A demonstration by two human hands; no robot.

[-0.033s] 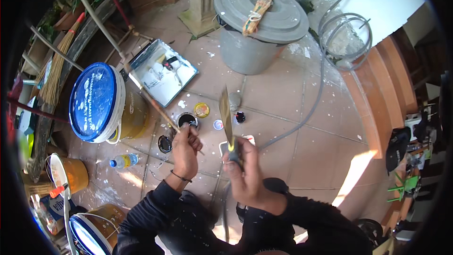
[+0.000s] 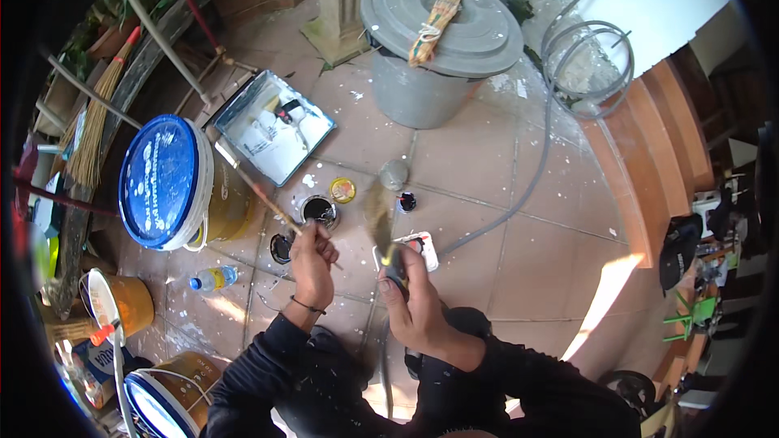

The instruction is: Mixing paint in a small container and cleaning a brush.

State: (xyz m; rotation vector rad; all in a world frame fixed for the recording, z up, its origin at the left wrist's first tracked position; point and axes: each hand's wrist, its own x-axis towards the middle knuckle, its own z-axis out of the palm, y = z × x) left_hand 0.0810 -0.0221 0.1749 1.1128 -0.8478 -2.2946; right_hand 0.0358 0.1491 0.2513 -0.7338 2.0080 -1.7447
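My left hand [image 2: 312, 264] is closed round a thin brown stick with a pale far end [image 2: 251, 182], which slants up and left towards the paint tray. Just beyond the fingers stands an open tin of dark paint [image 2: 318, 210], with a dark-smeared round lid [image 2: 281, 248] to its left. My right hand [image 2: 415, 300] grips the dark and yellow handle of a bladed tool [image 2: 378, 219]. The tool's blade points up and is blurred, so its exact kind is unclear. Partly behind this hand lies a white tray with red and black marks [image 2: 427, 253].
A white-coated paint tray [image 2: 284, 164] holds a brush. Left of it stands a blue-lidded bucket [image 2: 162, 186]; a water bottle [image 2: 214, 278] lies nearer. Ahead is a lidded grey bin [image 2: 422, 93]. A grey hose [image 2: 531, 191] crosses the tiles towards orange steps [image 2: 625, 162].
The bladed tool has swung slightly left and blurred, and more of the white tray shows beside my right hand. The stick's pale end has come lower. The whole view has shifted a little.
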